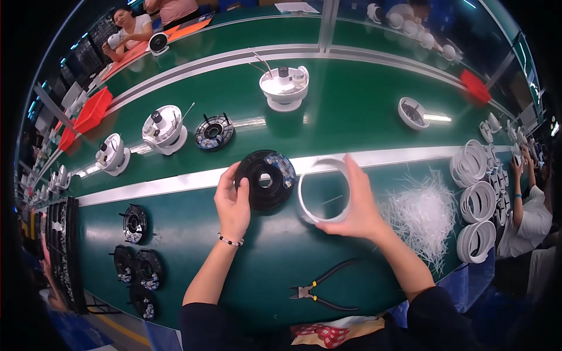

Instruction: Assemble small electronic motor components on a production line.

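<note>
My left hand grips a round black part by its left edge. The part has a hole in its middle and a blue circuit board along its upper right. Just to the right, my right hand is closed around a white plastic ring, thumb below and fingers above. The ring is tipped on edge and slightly blurred, close to the black part but apart from it. Both are held up over the green bench. Below them lie diagonal cutters with black handles, jaws pointing left.
Several black round parts lie at the left beside black stacked trays. A heap of clear thin strips and stacked white rings are at the right. Beyond a white rail, white housings stand on the green belt. Other people sit around.
</note>
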Tool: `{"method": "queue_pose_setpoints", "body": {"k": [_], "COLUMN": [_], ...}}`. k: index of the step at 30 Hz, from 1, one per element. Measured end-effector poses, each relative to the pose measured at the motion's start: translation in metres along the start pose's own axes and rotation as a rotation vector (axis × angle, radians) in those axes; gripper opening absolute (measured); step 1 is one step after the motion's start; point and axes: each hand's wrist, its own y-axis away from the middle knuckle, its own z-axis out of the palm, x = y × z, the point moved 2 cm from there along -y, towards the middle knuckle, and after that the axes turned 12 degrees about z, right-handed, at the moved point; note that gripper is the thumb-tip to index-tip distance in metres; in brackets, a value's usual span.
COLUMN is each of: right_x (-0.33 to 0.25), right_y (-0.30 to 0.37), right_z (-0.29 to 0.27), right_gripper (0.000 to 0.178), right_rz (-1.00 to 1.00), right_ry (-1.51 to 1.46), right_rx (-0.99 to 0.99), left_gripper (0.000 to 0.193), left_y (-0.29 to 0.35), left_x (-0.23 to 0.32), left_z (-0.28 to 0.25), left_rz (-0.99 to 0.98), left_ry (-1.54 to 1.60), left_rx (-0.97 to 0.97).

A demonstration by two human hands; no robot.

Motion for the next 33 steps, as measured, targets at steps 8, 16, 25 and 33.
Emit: {"method": "queue_pose_setpoints", "body": {"k": [8,16,25,33], "right_x": [-0.029,-0.066,-0.096,-0.086], "right_y": [-0.012,-0.011,-0.012,-0.018], "right_z": [0.038,0.057,0.074,0.075], "right_gripper": [0.115,0.113,0.114,0.108], "right_rz": [0.096,-0.014,0.004,-0.013], "right_ry": [-0.719,-0.485,-0.162,-0.638], "right_rx": [0.013,0.021,-0.118,-0.155], "left_gripper": [0.034,0.049,0.073,0.068], "left_y": [0.001,0.022,0.009,0.008], "left_x": [0.026,0.012,0.018,0.017], "left_z": [0.011,-0.014,-0.022,-0.036], "left_rz": [-0.079,-0.354,-0.691,-0.688], "left_ry": [0.086,0.545,0.937,0.922], "left_rx": [-0.128,-0.273,-0.211,-0.182]}}
